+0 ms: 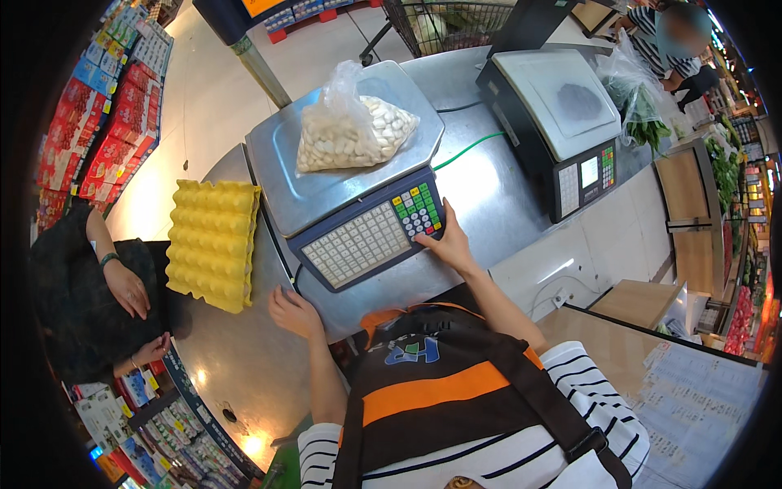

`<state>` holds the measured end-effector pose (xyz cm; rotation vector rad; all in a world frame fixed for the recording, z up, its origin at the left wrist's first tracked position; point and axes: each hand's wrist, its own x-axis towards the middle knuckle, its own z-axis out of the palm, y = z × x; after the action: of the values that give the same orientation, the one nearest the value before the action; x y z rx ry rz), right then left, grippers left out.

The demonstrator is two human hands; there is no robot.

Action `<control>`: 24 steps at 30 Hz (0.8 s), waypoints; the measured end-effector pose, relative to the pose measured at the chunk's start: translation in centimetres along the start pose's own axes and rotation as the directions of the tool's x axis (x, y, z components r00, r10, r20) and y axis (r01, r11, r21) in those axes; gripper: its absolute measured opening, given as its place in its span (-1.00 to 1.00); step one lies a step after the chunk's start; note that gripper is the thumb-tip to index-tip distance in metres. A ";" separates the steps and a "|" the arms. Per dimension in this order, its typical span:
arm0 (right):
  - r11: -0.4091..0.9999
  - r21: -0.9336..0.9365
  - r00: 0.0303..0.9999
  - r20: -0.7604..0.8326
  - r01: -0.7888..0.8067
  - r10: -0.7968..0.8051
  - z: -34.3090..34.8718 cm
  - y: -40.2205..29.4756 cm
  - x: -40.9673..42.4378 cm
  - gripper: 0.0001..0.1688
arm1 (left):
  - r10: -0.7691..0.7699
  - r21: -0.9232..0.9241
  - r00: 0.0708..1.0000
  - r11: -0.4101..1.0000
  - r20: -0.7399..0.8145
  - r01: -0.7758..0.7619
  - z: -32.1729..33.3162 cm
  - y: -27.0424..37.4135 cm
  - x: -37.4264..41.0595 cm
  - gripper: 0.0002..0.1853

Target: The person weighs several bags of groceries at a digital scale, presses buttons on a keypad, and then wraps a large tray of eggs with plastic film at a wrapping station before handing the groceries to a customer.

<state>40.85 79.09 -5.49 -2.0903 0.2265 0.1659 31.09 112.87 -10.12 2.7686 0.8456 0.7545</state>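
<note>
A clear plastic bag of whitish oval pieces [354,128] lies on the metal pan of a blue weighing scale [351,244]. My right hand [449,238] is at the right end of this scale's keypad [418,211], the thumb on the lower keys and the fingers along the casing edge; it holds nothing. Near the scale's lower left corner, my left hand [296,313] rests loosely over the steel counter, empty, fingers slightly curled. To its upper left stands a yellow egg tray stack [211,244] at the counter's left side.
A second scale [556,104] stands at the right, with a clear bag of leafy greens [641,116] beside it. A person in dark clothes [91,299] is at the left; another in stripes [663,49] is beyond the greens. A pole [259,70] rises behind the blue scale.
</note>
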 end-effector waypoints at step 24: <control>0.967 0.247 0.997 -0.039 0.071 -0.063 1.3 -0.2 2.2 0.28 | -0.017 0.016 1.000 1.000 -0.009 0.017 0.2 -0.2 0.0 -0.71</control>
<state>42.96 80.08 -6.38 -1.8495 0.1850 0.0606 31.06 112.99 -10.32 2.7705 0.8795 0.7607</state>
